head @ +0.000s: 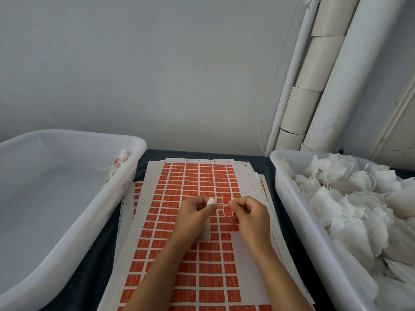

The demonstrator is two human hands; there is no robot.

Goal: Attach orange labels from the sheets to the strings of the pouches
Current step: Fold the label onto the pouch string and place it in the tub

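Sheets (179, 221) lie under your wrists, flanked by the left bin (67, 198), with one labelled pouch, and the right bin (292, 198), heaped with bare ones. Your left hand (195, 212) grips a pouch (212, 202); your right hand (247, 212) pinches its string (223, 205). Keep the string taut and fold the label squarely. Stay between the rims.

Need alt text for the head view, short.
Two hands over sheets of orange labels: left hand grips a white pouch, right hand pinches its string. Right bin is heaped with pouches; left bin holds one labelled pouch.
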